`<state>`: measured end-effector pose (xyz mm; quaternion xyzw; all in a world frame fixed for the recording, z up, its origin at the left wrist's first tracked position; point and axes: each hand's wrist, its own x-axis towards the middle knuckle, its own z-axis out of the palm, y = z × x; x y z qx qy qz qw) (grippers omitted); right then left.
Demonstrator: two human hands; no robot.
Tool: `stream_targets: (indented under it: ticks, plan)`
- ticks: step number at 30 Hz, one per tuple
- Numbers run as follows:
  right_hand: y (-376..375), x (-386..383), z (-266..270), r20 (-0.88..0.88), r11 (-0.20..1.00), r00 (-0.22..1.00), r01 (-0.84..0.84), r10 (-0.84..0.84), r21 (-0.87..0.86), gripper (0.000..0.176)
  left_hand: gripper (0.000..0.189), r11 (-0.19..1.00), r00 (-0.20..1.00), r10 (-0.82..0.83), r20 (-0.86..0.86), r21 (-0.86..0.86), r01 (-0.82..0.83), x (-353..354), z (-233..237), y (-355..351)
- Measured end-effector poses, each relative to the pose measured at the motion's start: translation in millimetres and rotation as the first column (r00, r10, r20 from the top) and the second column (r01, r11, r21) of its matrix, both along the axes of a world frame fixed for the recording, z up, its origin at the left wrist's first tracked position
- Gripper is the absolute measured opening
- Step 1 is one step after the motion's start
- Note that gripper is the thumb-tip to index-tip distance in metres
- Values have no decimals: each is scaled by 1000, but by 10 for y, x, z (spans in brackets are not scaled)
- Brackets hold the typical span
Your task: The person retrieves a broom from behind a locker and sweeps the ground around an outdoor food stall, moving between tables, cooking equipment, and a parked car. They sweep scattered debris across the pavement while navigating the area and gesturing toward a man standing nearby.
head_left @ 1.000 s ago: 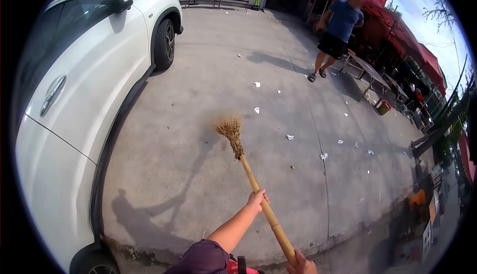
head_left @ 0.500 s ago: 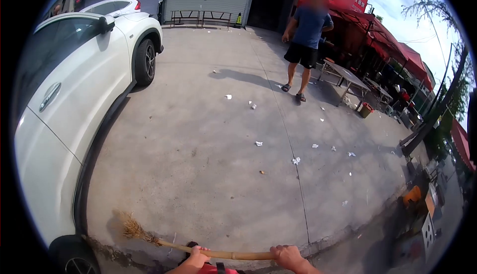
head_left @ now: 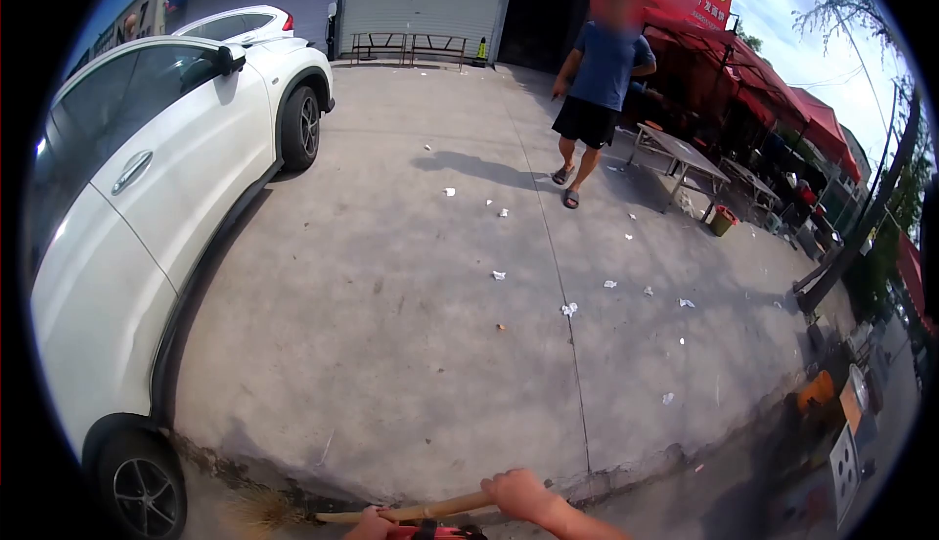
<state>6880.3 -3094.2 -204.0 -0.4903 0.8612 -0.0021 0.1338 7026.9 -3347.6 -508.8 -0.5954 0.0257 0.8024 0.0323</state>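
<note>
A straw broom with a bamboo handle (head_left: pixel 445 508) lies slantwise across the bottom of the head view. Its bristle head (head_left: pixel 266 509) is at the lower left, blurred, beside the broken concrete edge. My right hand (head_left: pixel 518 493) is closed round the upper end of the handle. Lower on the handle, my left hand (head_left: pixel 370 523) grips it, partly cut off by the frame's bottom. Scraps of crumpled white paper (head_left: pixel 569 310) lie scattered over the concrete ahead, along with a small orange-brown bit (head_left: pixel 501 327).
A white car (head_left: pixel 186 168) stands along the left. A person in a blue shirt (head_left: pixel 599 80) walks on the concrete ahead. Folding tables (head_left: pixel 682 156) and a small bin (head_left: pixel 724 221) stand under red canopies at right. An orange bucket (head_left: pixel 814 391) is by the right edge.
The broom head has swung down and back, off the concrete slab's edge. My right hand has moved up and left with the handle. The person ahead has taken a step.
</note>
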Motion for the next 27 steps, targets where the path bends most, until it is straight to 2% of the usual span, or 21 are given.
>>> stream_targets:
  ticks: [5, 6, 7, 10, 12, 14, 15, 16, 17, 18, 19, 20, 21, 24, 27]
  plan:
    - [-30, 369, 151, -53, 997, 996, 64, -66, -49, 7, 9, 997, 991, -79, -104, -23, 77, -52, -192, -95]
    - [-101, 443, 179, -100, 996, 993, 53, -59, -70, 6, 9, 992, 982, -120, -143, -40, 116, -54, -132, -121]
    - [-181, 529, 214, -141, 995, 989, 40, -53, -90, 6, 9, 969, 952, -231, -199, -134, 207, -7, 57, -141]
    - [-389, 652, 332, -225, 995, 974, 13, -35, -99, 7, 8, 993, 983, 76, -168, 102, -59, -72, -1015, -294]
    - [-485, 691, 346, -251, 995, 967, 15, -40, -101, 8, 8, 998, 988, 67, -141, 0, -67, -80, -912, -267]
    - [-556, 713, 359, -223, 996, 974, 6, -26, -90, 5, 8, 988, 987, 149, -52, 44, -147, -111, -825, -247]
    - [-602, 753, 394, -232, 998, 972, 11, -27, -68, 5, 7, 981, 985, 171, -38, 97, -167, -98, -326, -256]
    - [-655, 794, 396, -250, 999, 968, 33, -35, -10, 5, 9, 976, 979, 199, -33, 99, -195, -89, -44, -219]
    - [-685, 848, 374, -275, 999, 961, 34, -31, 9, 5, 13, 969, 965, 248, -89, 36, -245, -84, -55, -190]
    - [-742, 842, 357, -300, 1000, 954, 16, -8, 25, 5, 18, 960, 960, 276, -56, 69, -272, -93, 187, -196]
    - [-800, 827, 358, -294, 998, 956, -3, 21, 59, 7, 21, 958, 959, 285, 1, 17, -285, -76, 150, -169]
    - [-833, 902, 348, -271, 996, 962, -3, 29, 94, 9, 21, 946, 946, 323, 29, 34, -324, -13, 33, -173]
    - [-858, 963, 289, -212, 993, 977, -5, 30, 116, 12, 20, 934, 933, 358, 22, -8, -358, 27, 153, -226]
    - [-733, 995, 231, -143, 985, 990, 45, -21, 169, 22, 21, 928, 927, 372, 43, 2, -372, 80, -47, -279]
    - [-669, 870, 270, 166, 991, 985, 29, -51, 131, 26, 21, 923, 922, 384, 47, -30, -383, 90, -138, -117]
